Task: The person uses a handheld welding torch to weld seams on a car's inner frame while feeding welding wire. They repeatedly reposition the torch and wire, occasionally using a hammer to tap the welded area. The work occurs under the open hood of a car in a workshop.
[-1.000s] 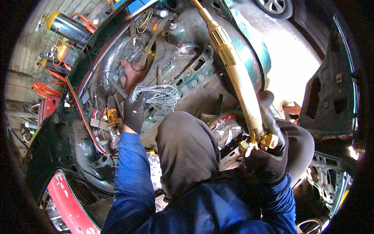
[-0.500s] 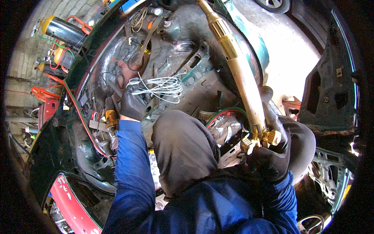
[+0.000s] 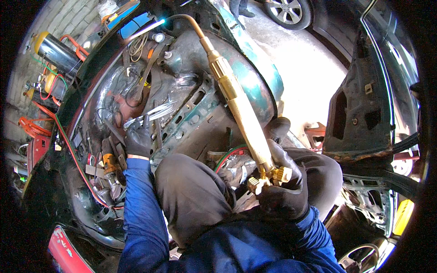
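Observation:
In my right hand (image 3: 287, 193), black-gloved and wrapped round its valve end, is a brass gas torch (image 3: 241, 107). Its barrel slants up and leftward to a bent copper neck (image 3: 193, 23), and a bright blue-white flame (image 3: 157, 26) burns at the tip. My left hand (image 3: 138, 138), also gloved, is closed on a loose coil of thin silvery wire (image 3: 160, 110), blurred by motion. The wire is over the bare metal car floor, well apart from the flame. Part of my right fingers is hidden behind the torch valves.
A yellow drill-like tool (image 3: 109, 164) and scattered hand tools lie at left. Red and green hoses (image 3: 230, 154) curve near my knees; another red hose (image 3: 75, 154) runs along the left edge. Gas cylinders (image 3: 57, 52) stand beyond. An open car door (image 3: 359, 100) is at right.
The view has shifted, bringing the torch's neck and flame fully into the picture. The wire coil in my left hand has turned and now looks narrower and smeared.

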{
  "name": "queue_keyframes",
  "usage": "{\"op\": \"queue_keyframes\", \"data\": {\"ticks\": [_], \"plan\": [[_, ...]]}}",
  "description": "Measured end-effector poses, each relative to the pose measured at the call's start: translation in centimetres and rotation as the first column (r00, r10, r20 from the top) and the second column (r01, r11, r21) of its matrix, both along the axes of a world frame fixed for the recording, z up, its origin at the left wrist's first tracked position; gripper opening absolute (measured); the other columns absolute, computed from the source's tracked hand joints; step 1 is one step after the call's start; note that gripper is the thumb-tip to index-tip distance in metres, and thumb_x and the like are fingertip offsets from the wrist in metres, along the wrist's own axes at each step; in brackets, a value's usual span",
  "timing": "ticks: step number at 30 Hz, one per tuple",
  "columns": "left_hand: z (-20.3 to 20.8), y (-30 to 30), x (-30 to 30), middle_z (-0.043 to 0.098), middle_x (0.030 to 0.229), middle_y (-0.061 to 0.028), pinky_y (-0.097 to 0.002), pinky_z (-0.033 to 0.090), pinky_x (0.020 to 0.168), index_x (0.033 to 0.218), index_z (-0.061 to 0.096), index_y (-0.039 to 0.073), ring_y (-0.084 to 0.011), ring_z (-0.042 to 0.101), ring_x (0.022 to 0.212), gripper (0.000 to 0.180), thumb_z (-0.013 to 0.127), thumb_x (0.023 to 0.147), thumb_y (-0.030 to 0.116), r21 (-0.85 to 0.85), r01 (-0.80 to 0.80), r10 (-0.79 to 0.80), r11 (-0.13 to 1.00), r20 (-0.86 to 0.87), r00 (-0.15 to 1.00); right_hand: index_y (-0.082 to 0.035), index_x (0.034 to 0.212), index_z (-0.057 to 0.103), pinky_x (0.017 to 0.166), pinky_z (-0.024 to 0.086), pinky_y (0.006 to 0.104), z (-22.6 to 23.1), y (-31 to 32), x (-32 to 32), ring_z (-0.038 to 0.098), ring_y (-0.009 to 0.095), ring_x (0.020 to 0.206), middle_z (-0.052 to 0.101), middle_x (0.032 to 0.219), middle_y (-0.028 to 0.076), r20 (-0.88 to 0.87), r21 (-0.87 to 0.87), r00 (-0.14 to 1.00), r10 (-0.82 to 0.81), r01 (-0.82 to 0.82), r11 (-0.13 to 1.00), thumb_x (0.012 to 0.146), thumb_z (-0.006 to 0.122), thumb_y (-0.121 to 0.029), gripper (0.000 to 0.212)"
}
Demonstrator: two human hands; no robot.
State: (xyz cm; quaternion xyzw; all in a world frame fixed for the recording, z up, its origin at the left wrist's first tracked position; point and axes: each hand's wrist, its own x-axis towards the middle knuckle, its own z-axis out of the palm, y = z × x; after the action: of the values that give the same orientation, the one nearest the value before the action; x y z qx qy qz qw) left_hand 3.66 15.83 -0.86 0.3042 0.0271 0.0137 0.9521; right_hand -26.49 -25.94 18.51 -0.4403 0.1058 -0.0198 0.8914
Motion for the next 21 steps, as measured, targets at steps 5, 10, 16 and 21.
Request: {"op": "queue_keyframes", "data": {"ticks": [5, 10, 16, 21], "plan": [[0.6, -2.8, -1.0, 0.066, 0.123, -0.0160, -0.0455, 0.055, 0.113, 0.117, 0.060, -0.006, -0.0263, 0.065, 0.118, 0.017, 0.064, 0.102, 0.002, 0.296, -0.030, 0.043, 0.955, -0.037, 0.998, 0.003, 0.161, 0.040, 0.098, 0.058, 0.0387, 0.3, -0.2, -0.1, 0.069, 0.023, 0.116, 0.060, 0.149, 0.018, -0.005, -0.024, 1.000, 0.004, -0.004, 1.000, 0.088, 0.083, -0.002, 0.084], [2.0, -4.0, -2.2, 0.070, 0.122, -0.0142, -0.0374, 0.062, 0.096, 0.127, 0.064, -0.001, -0.0222, 0.070, 0.104, 0.029, 0.064, 0.108, 0.020, 0.687, -0.035, 0.122, 0.726, -0.079, 0.989, 0.000, 0.162, 0.039, 0.102, 0.057, 0.0409, -0.7, -0.2, -0.3, 0.066, 0.028, 0.125, 0.053, 0.157, 0.021, 0.071, -0.040, 0.997, 0.002, 0.001, 0.999, 0.089, 0.081, -0.002, 0.084], [4.9, -2.2, -3.8, 0.072, 0.087, -0.0052, -0.0344, 0.051, 0.066, 0.112, 0.078, 0.002, -0.0137, 0.065, 0.074, 0.038, 0.067, 0.105, 0.039, 0.968, -0.213, 0.324, 0.132, 0.161, 0.932, 0.005, 0.159, 0.040, 0.114, 0.047, 0.0432, -0.7, 0.4, -0.5, 0.059, 0.030, 0.137, 0.056, 0.154, 0.022, -0.096, -0.050, 0.994, -0.044, 0.040, 0.998, 0.085, 0.087, -0.015, 0.090], [6.1, -2.2, -6.0, 0.072, 0.085, -0.0064, -0.0343, 0.050, 0.068, 0.114, 0.076, -0.001, -0.0154, 0.064, 0.073, 0.042, 0.062, 0.108, 0.038, 0.949, -0.304, 0.233, -0.079, 0.314, 0.920, 0.007, 0.157, 0.044, 0.114, 0.046, 0.0415, -2.0, 1.3, -0.1, 0.060, 0.028, 0.134, 0.059, 0.151, 0.020, -0.003, -0.052, 0.993, -0.118, 0.118, 0.992, 0.082, 0.088, -0.019, 0.091]]}}
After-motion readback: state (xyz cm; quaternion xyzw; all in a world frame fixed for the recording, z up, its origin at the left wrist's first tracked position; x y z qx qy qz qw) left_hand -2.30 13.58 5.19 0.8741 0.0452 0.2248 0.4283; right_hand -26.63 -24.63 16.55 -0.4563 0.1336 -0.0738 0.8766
